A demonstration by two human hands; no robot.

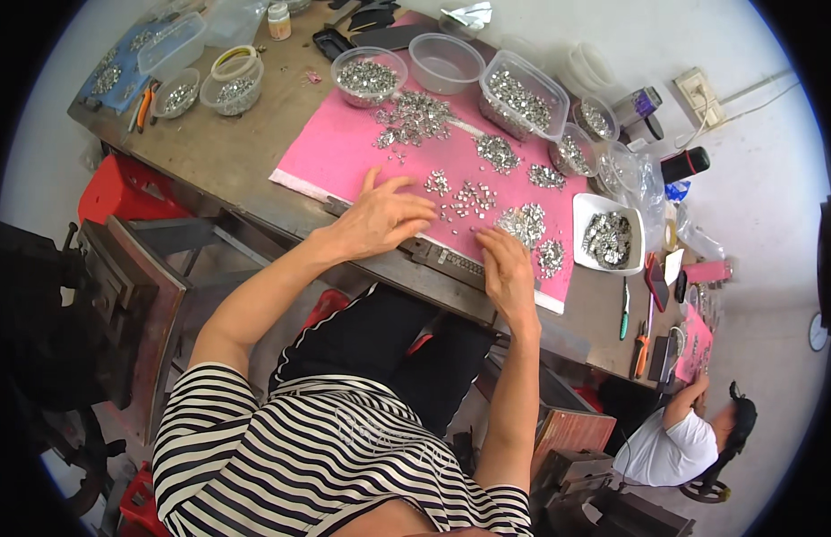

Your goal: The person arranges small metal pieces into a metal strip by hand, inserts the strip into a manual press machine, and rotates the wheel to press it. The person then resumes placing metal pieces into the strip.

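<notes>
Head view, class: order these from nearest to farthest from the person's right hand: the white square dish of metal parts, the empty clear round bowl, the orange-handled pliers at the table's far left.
From the right hand:
1. White square dish, just to its right on the table.
2. Empty clear round bowl, beyond it at the pink mat's far edge.
3. Orange-handled pliers, far across at the left end.

Small silver metal pieces [469, 199] on pink mat [344, 148]

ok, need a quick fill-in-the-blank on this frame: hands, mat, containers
Both hands, left hand and right hand, rest on a mat coloured ____.
The small metal pieces heaped on it look ____ in colour.
The clear round tub at the mat's far edge is ____.
The white dish right of the mat has a ____ outline.

Missing words: pink; silver; empty; square
</notes>
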